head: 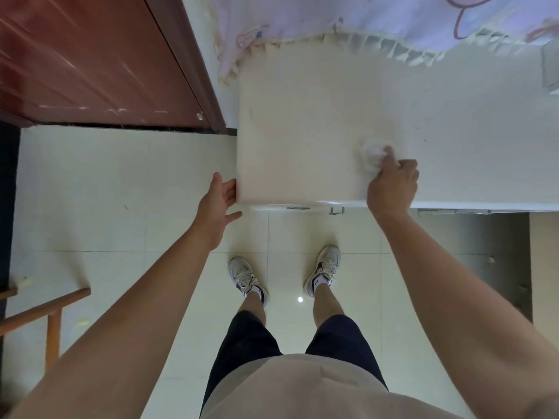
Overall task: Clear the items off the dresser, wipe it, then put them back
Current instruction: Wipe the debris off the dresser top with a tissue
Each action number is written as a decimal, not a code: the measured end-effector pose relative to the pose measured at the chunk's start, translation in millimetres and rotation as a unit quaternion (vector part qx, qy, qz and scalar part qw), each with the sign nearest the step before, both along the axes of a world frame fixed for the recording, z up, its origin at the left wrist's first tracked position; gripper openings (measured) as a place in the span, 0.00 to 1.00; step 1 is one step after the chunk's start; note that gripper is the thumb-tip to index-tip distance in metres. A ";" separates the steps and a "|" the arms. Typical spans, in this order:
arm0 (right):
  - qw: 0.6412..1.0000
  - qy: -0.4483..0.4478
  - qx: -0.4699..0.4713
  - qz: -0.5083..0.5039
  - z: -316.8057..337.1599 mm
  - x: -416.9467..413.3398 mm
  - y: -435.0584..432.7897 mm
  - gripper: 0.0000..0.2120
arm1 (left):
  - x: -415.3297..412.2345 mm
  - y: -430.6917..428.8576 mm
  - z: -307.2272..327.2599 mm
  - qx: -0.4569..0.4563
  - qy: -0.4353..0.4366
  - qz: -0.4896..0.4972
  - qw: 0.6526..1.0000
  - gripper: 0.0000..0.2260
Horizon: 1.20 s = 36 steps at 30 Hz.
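Presently right hand grips one white wad on the dresser; left hand spreads loosely.

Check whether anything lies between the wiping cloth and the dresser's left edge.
Nothing visible does. The right hand holds the cloth on the dresser, and the top is bare from there to the left edge. The left hand hangs open beside that corner.

Cream dresser; white tissue; reddish-brown door; lilac cartoon-print curtain

Pale glossy floor tiles, reddish-brown door at left, lilac frilled fabric, wooden frame lower left.
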State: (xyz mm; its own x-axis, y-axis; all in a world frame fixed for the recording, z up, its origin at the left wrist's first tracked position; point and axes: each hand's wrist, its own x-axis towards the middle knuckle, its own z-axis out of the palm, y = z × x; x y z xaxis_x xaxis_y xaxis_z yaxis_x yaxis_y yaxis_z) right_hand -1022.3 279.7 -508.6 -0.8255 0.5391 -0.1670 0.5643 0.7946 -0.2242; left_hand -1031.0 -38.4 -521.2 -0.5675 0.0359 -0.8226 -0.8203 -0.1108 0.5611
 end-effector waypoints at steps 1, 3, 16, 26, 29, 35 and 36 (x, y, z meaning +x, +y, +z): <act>0.999 -0.023 0.031 -0.010 -4.1 2.0 -8.1 0.31 | 1.6 -0.1 -1.2 0.003 0.001 0.000 1.000 0.22; 0.997 -0.034 0.050 0.047 -9.9 7.7 -43.6 0.32 | 3.4 -0.3 -2.4 0.005 0.005 -0.003 1.000 0.22; 0.924 -0.074 -0.122 0.354 81.0 -28.5 -113.7 0.21 | 8.9 -33.9 107.9 -0.382 0.116 -0.160 0.903 0.20; 0.811 0.183 -0.232 0.504 211.0 -72.2 -254.1 0.17 | 154.4 -139.5 270.0 -0.748 0.142 -0.077 0.644 0.27; 0.738 0.207 -0.264 0.586 246.2 -29.2 -331.9 0.15 | 230.6 -172.1 305.5 -0.775 0.126 0.029 0.619 0.26; 0.566 0.234 -0.279 0.740 296.3 116.2 -498.3 0.14 | 414.2 -250.5 336.6 -0.790 0.037 0.194 0.581 0.25; 0.542 0.236 -0.276 0.758 302.3 145.7 -527.0 0.14 | 446.3 -263.9 338.3 -0.788 0.028 0.219 0.574 0.25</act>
State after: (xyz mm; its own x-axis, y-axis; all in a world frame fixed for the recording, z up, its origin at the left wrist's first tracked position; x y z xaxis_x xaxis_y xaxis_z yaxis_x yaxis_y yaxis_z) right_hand -876.5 -247.3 -206.3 -0.2709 -0.8426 0.4655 -0.8666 0.0030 -0.4989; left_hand -584.7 -302.3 -182.9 -0.2649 -0.8847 0.3835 -0.8836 0.3820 0.2708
